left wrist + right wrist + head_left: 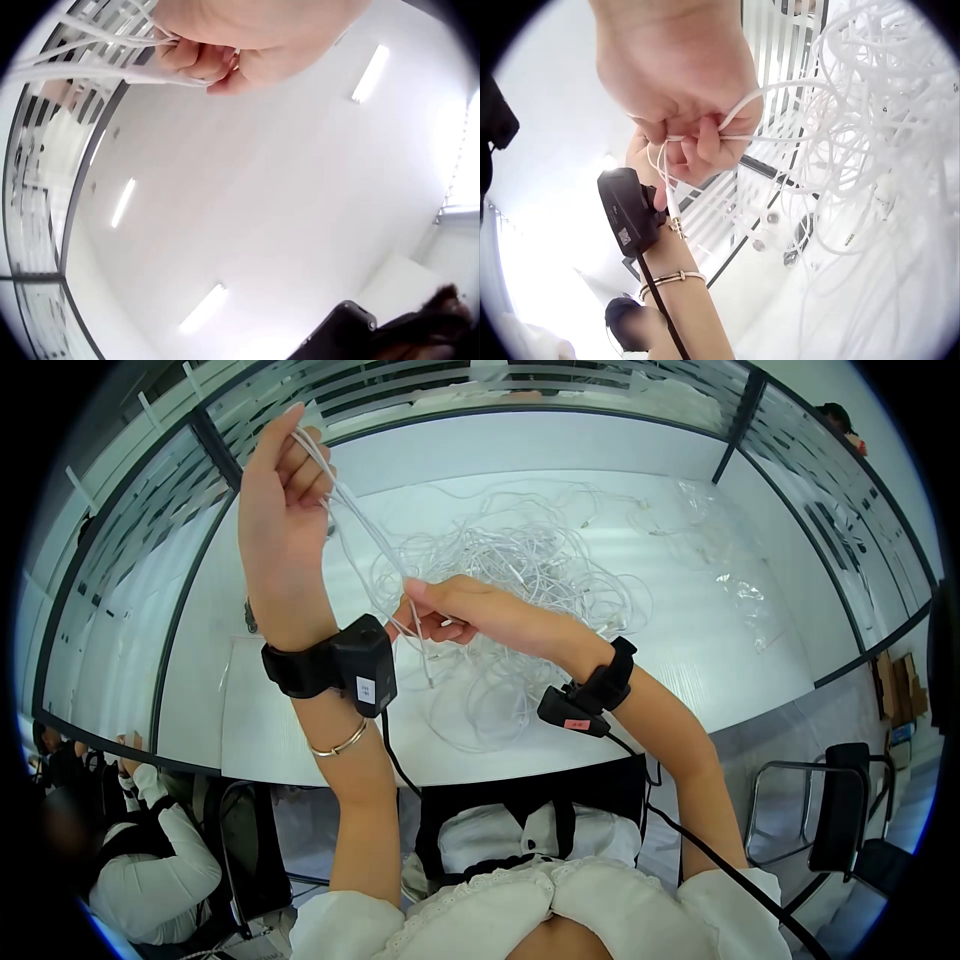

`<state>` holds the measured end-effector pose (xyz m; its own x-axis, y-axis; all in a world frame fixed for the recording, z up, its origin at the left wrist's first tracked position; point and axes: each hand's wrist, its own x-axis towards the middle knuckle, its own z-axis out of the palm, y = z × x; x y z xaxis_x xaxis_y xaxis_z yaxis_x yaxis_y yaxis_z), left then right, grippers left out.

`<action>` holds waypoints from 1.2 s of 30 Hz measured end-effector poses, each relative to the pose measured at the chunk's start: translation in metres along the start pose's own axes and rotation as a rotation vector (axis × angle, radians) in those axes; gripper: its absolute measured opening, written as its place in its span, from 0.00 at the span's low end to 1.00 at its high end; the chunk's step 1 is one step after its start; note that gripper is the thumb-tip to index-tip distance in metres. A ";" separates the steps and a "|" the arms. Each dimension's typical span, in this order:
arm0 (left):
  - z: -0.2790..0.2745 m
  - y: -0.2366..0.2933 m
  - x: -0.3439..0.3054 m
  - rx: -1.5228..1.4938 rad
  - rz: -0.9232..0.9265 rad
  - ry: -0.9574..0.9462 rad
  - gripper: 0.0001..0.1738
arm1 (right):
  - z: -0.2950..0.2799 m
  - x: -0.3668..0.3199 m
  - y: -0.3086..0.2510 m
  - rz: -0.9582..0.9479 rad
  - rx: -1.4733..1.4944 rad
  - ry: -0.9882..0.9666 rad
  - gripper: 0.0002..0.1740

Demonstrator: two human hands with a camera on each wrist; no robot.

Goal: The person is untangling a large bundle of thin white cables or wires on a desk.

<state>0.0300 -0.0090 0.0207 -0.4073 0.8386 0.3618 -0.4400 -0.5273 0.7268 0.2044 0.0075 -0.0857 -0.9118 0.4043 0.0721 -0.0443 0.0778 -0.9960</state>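
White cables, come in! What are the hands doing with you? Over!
Left hand raised, gripping white cables. Right hand pinching them lower. Big cable tangle on table close by. Over.

cables (530, 565) on the table (720, 670), partition (560, 435) behind them

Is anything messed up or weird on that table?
Yes, the white cables look messy: they lie in a big tangle on the table, with loops crossing every which way. Clear plastic lies crumpled off to the right. I see no spill or clear damage.

Smooth white plastic cables (375, 535); shiny metal bracelet (342, 741)
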 end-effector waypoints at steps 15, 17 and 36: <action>-0.012 0.005 0.006 0.112 0.019 -0.030 0.24 | 0.004 0.000 0.004 -0.035 0.446 -0.042 0.29; -0.027 0.013 0.010 0.210 0.037 -0.152 0.23 | -0.002 -0.006 -0.001 -0.010 0.402 -0.053 0.29; -0.042 0.006 0.013 0.212 0.018 -0.096 0.05 | -0.052 -0.060 -0.019 -0.209 0.047 0.336 0.21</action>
<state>-0.0110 -0.0065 0.0053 -0.3310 0.8438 0.4225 -0.2511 -0.5104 0.8225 0.2806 0.0289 -0.0687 -0.6972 0.6601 0.2794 -0.2408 0.1515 -0.9587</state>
